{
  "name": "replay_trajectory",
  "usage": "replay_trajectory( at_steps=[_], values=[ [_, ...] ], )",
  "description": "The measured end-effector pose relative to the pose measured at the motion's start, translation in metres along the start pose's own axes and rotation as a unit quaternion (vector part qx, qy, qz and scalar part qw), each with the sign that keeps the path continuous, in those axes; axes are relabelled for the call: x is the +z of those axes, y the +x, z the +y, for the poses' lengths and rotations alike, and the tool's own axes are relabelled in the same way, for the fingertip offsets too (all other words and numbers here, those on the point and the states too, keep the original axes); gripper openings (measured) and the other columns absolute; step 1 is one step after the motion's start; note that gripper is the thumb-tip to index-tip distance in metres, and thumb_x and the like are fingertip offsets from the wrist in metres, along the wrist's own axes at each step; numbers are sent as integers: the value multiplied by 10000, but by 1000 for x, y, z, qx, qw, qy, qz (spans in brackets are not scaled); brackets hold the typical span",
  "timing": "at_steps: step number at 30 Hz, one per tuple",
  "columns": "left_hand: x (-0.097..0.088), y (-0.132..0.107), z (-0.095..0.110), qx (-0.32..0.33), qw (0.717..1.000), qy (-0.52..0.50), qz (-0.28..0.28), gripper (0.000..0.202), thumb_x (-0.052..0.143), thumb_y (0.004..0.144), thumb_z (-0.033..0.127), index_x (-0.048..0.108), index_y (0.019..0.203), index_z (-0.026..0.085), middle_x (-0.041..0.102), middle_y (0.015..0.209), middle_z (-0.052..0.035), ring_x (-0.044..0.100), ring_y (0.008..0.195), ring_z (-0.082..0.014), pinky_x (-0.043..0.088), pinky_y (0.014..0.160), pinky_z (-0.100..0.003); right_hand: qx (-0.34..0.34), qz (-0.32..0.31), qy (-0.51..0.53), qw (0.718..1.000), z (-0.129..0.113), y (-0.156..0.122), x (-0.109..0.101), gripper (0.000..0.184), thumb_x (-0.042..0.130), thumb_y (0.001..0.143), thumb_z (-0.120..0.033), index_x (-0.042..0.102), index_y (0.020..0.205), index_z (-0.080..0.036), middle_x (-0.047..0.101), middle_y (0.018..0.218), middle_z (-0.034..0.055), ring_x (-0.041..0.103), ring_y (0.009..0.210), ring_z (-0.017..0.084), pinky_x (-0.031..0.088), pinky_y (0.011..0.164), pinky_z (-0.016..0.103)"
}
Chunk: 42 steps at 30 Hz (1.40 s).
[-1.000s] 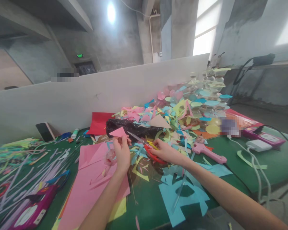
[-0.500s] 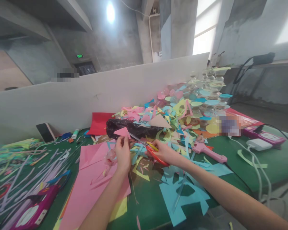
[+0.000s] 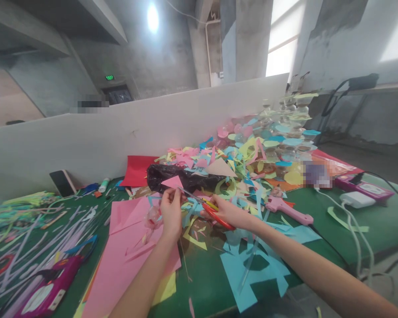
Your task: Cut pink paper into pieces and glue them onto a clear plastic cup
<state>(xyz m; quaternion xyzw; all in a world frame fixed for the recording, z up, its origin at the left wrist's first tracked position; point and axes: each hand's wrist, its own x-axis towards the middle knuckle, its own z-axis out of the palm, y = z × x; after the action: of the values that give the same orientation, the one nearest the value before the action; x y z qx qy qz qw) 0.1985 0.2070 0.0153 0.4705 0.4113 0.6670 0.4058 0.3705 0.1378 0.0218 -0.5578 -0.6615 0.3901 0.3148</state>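
Between the fingers of my left hand (image 3: 171,212) is a small piece of pink paper (image 3: 173,182), held up near the middle of the view. My right hand (image 3: 227,211) grips scissors (image 3: 218,217) with red and yellow handles. Their blades point left and meet the paper's lower right edge; I cannot tell how far apart the blades are. Below my left wrist lies a stack of pink sheets (image 3: 126,251). A crumpled clear and pink item (image 3: 153,217) rests on that stack, beside my left hand. Cut blue paper (image 3: 235,278) lies under my right forearm.
Behind my hands are a black plastic bag (image 3: 159,176) and a heap of paper scraps (image 3: 252,154). A pink glue gun (image 3: 292,212) with a cord lies to the right, near a white adapter (image 3: 358,199). A phone (image 3: 63,183) leans against the white partition (image 3: 96,137).
The pink paper has turned and shifted slightly right in my left fingers, and shows smaller. The scissors' handles have moved slightly; my right hand stays nearly in place.
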Motion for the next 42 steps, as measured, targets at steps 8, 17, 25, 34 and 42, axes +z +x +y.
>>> replay_trajectory(
  at_steps=[8, 17, 25, 34, 42],
  values=[
    [-3, 5, -1, -10, 1000, -24, -9, 340, 734, 668, 452, 559, 752, 174, 557, 653, 40, 533, 597, -93, 404, 575, -204, -10, -18, 19, 1000, -3, -2, -4, 466, 621, 757, -619, 429, 863, -209, 609, 792, -1, 559, 702, 163, 395, 603, 256],
    [-10, 15, -8, -26, 998, -40, -50, 366, 776, 620, 461, 573, 719, 173, 564, 634, 35, 514, 590, -89, 393, 577, -201, -25, -40, 75, 996, 11, 6, -2, 450, 634, 762, -604, 454, 902, -215, 670, 789, 11, 615, 636, 164, 450, 570, 263],
    [-11, 18, -9, -46, 995, -46, -71, 378, 782, 608, 482, 573, 682, 175, 559, 620, 37, 491, 576, -87, 378, 575, -204, -38, -40, 81, 995, 8, 4, -3, 417, 649, 761, -573, 458, 856, -215, 669, 765, 2, 632, 649, 171, 471, 581, 267],
    [-12, 25, -12, -41, 995, -49, -83, 386, 800, 562, 500, 603, 659, 183, 577, 615, 25, 499, 577, -102, 385, 583, -222, -49, -36, 57, 997, 3, 4, -6, 417, 602, 778, -601, 492, 869, -209, 667, 786, 8, 639, 672, 178, 471, 590, 269],
    [-13, 26, -12, -17, 995, -23, -96, 370, 764, 626, 503, 587, 671, 181, 575, 638, 24, 502, 594, -98, 406, 615, -218, -50, -21, 31, 998, -2, 0, -10, 426, 623, 746, -613, 482, 808, -215, 657, 744, -3, 627, 663, 181, 457, 567, 263]
  ],
)
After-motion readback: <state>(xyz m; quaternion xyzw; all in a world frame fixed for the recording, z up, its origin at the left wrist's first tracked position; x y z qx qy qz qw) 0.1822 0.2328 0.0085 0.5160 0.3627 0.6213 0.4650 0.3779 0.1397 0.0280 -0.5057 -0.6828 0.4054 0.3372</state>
